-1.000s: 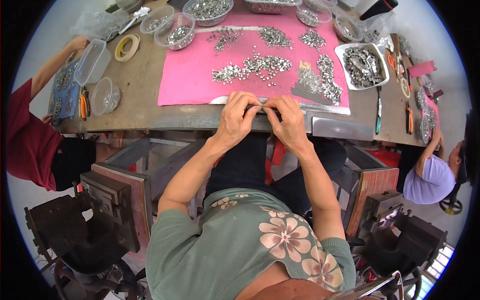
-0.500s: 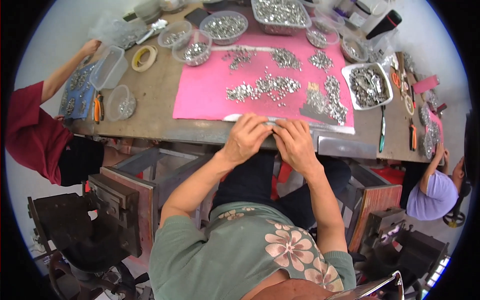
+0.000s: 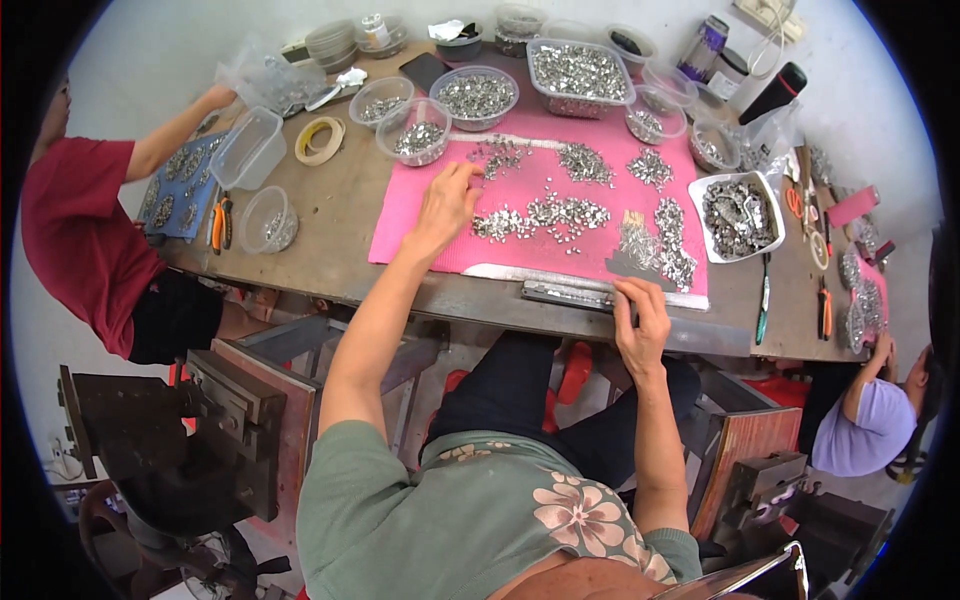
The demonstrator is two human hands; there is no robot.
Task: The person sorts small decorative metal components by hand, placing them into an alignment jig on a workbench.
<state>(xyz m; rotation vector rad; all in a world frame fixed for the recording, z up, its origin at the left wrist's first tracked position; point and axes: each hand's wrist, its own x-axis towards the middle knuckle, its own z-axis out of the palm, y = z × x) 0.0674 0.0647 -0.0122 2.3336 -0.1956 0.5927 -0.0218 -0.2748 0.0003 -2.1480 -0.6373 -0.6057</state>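
My right hand point(image 3: 643, 322) pinches the right end of a slim dark metal bar point(image 3: 566, 295) at the table's front edge. Small pale pieces seem to lie along the bar; their kind is too small to tell. Over the left part of the pink mat point(image 3: 412, 220), my left hand point(image 3: 447, 203) is open, fingers bent and slightly apart. Its fingertips are beside a loose pile of small silvery metal pieces point(image 3: 500, 157), and I see nothing held in them. A wider spread of shiny pieces point(image 3: 545, 218) lies to its right.
Clear tubs of metal pieces, such as a large rectangular one point(image 3: 578, 75), line the back. A white tray point(image 3: 741, 255) of parts stands right of the mat. Tape point(image 3: 319, 141) and orange pliers point(image 3: 220, 222) lie left. Co-workers in red point(image 3: 90, 215) and lilac point(image 3: 862, 428) sit either side.
My hands were together at the table's front edge. The left has let go and reached forward to the mat's left piles; the right has shifted right, still gripping the bar, now more exposed.
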